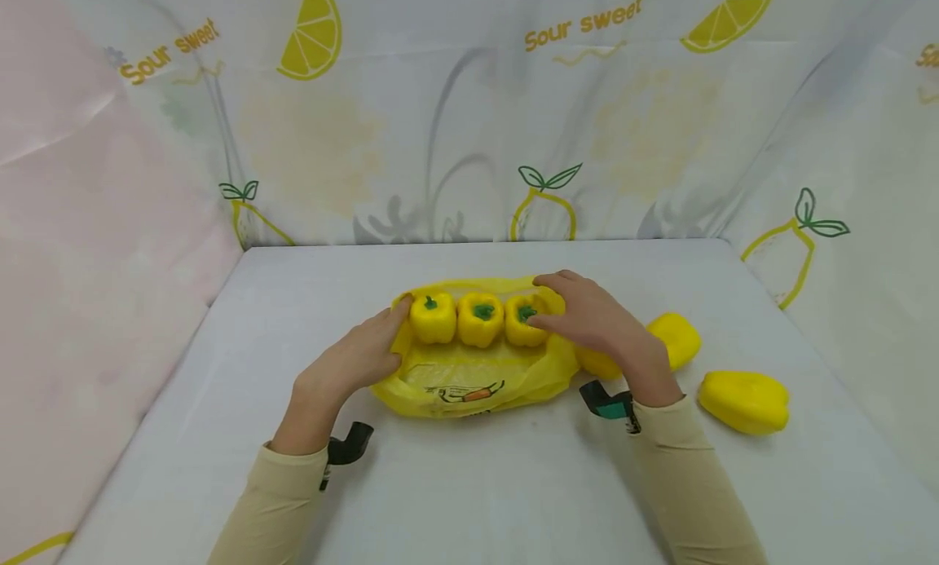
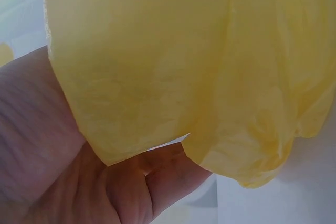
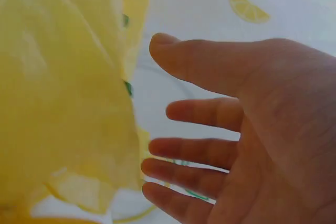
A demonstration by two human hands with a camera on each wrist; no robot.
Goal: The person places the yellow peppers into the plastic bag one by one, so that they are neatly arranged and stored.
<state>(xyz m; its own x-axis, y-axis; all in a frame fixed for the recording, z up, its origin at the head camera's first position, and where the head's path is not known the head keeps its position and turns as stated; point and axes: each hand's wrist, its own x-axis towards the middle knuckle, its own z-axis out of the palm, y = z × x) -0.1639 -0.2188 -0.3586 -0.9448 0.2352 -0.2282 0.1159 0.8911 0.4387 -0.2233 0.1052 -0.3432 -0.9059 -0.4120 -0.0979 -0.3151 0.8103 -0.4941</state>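
Observation:
A yellow plastic bag (image 1: 484, 386) with a printed figure lies spread on the table, its mouth towards me. Three yellow bell peppers (image 1: 480, 319) with green stems stand in a row in it. At the bag's left edge, my left hand (image 1: 359, 349) touches the plastic. In the left wrist view, bag film (image 2: 157, 77) covers much of that hand, so its grip is hidden. My right hand (image 1: 590, 312) hovers over the right end, its thumb by the rightmost pepper (image 1: 522, 330). The right wrist view shows its fingers (image 3: 194, 153) extended, holding nothing.
More yellow bell peppers lie right of the bag: one (image 1: 601, 365) under my right wrist, another (image 1: 678, 338) behind it, a third (image 1: 744, 402) farther right. The white table (image 1: 469, 483) backs onto a lemon-printed cloth (image 1: 440, 100).

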